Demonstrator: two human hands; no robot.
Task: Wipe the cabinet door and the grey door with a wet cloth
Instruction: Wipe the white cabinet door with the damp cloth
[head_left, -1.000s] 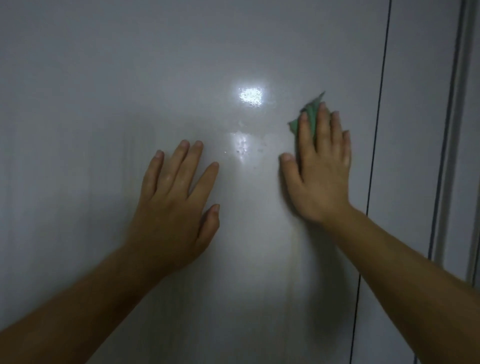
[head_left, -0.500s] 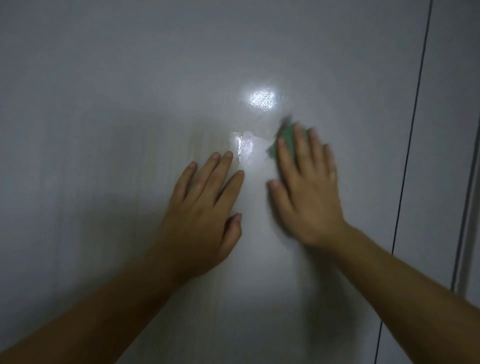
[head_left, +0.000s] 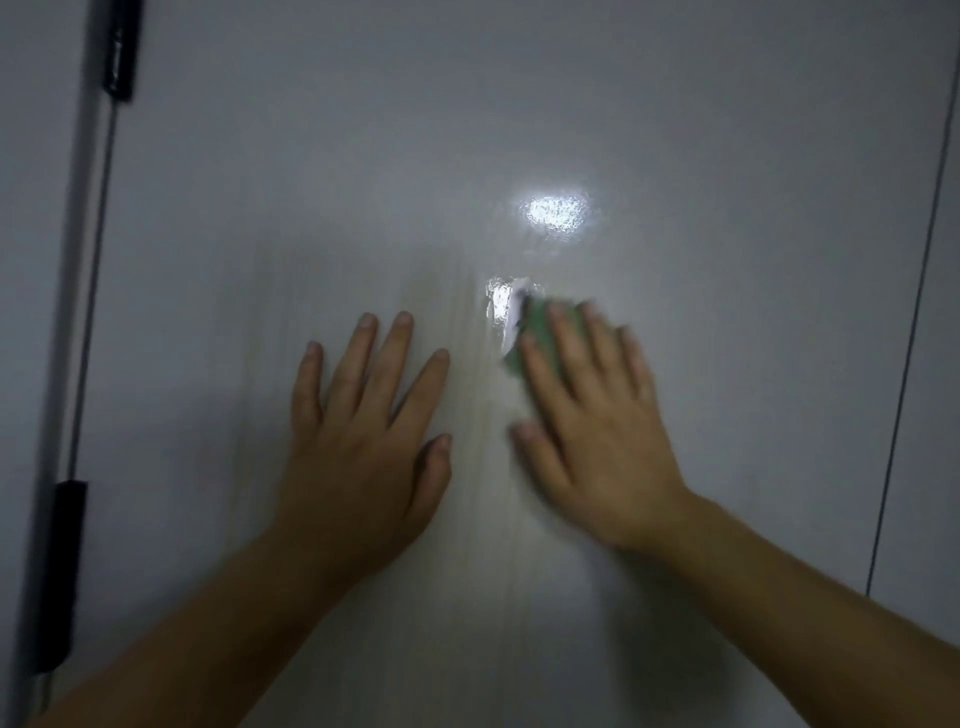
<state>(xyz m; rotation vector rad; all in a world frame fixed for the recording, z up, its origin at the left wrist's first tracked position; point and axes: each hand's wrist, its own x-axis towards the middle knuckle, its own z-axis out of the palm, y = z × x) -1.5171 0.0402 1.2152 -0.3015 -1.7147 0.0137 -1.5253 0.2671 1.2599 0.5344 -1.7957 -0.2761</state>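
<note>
Glossy grey door fills the view, wet streaks shining. Right hand presses a green cloth flat against it with straight fingers, wiping; left hand lies open alongside, probably bracing.

Two black fittings along pale left frame

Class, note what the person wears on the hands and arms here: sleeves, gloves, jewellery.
Nothing worn shows. The left hand and right hand are bare: no gloves or rings seen, though the right one is blurred. The left forearm and right forearm are bare to the frame edge: no sleeves, watch or bands.
</note>
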